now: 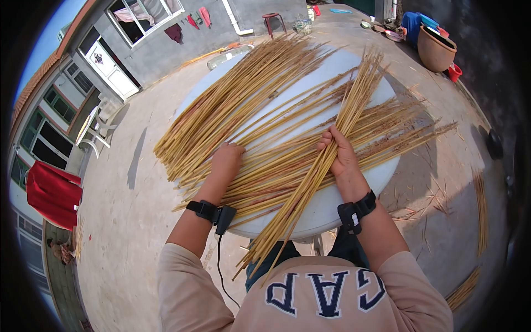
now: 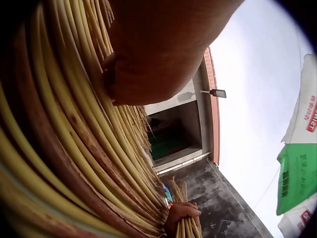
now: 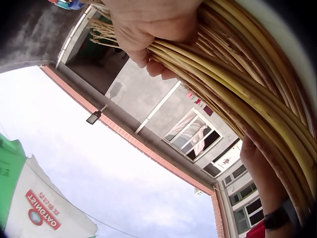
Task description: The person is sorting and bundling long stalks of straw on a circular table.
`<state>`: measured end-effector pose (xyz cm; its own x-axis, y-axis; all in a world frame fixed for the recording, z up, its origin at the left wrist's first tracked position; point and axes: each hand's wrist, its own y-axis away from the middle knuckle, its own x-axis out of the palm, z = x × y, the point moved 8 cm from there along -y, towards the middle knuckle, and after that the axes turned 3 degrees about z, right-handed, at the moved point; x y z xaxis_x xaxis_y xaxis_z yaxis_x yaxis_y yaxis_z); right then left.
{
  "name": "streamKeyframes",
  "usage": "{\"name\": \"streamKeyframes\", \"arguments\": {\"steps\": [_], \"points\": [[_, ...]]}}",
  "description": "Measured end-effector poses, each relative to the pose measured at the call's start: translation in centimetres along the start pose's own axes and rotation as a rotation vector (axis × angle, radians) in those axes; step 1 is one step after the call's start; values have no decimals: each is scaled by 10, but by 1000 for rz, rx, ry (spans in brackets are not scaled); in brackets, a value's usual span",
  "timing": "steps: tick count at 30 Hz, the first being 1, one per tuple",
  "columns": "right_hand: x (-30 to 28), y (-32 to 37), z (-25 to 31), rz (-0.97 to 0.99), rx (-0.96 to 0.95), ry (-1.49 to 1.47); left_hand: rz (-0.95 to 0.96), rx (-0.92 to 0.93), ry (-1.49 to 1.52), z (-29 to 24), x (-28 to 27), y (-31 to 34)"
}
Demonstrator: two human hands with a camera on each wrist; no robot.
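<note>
My right hand [image 1: 342,152] grips a slim bundle of dry stalks [image 1: 358,97] around its middle, the brushy tips pointing away and the cut ends hanging past the table's near edge. In the right wrist view, its fingers [image 3: 161,68] curl around the yellow stems. My left hand [image 1: 227,161] is down among the loose stalks [image 1: 265,177] spread across the round table [image 1: 326,217]. Seen from the left wrist, its curled fingertips [image 2: 110,74] pinch at the stems, partly hidden by the hand. A larger pile of stalks [image 1: 221,99] lies beyond it.
More stalks [image 1: 480,213] lie on the concrete ground to the right, with scattered bits nearby. A large clay pot [image 1: 436,50] and a red bucket [image 1: 454,72] stand at the back right. A dark red stool [image 1: 274,23] is behind the table. A cable [image 1: 219,271] hangs from the left wrist.
</note>
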<state>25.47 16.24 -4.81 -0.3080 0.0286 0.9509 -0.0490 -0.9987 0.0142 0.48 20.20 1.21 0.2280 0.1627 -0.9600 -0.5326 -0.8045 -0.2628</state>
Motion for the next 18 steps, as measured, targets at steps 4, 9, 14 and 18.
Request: {"name": "streamKeyframes", "arguments": {"steps": [4,9,14,18], "points": [[-1,0,1,-9,0,8,12,-80,-24,7,7,-8],[-1,-1,0,3,-4,9,-42,-77,30,11,2,-14],[-2,-1,0,3,-6,18,-108,-239,412,8,-28,-10],[-3,1,2,-46,-17,67,-67,-174,424,-17,-33,-4]]}}
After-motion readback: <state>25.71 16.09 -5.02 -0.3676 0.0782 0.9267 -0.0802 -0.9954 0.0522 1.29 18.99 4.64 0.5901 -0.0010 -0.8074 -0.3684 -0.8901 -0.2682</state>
